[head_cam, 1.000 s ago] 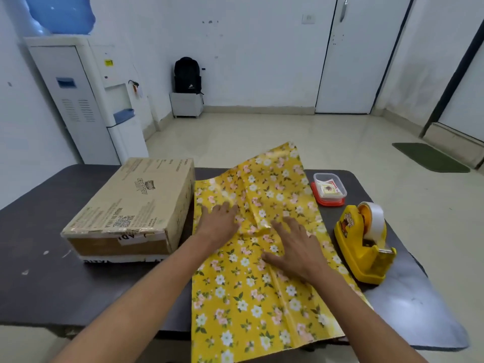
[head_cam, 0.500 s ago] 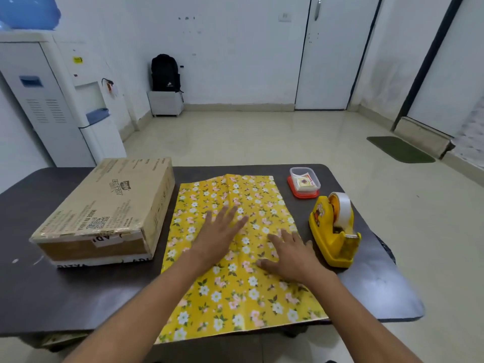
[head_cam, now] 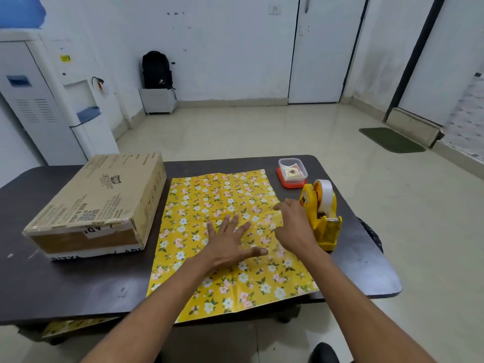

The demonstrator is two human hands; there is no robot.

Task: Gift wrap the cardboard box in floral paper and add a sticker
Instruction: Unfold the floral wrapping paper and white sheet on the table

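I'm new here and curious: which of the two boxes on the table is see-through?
The small plastic box with the red bottom, beside the tape dispenser; the big cardboard box is solid brown.

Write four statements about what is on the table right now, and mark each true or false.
1. The cardboard box stands on the floral paper. False: it stands on the table, left of the paper.
2. The left hand lies flat on the floral paper with its fingers spread. True.
3. The tape dispenser stands to the right of the paper. True.
4. The clear container sits on top of the box. False: it is on the table near the far right corner, beyond the tape dispenser.
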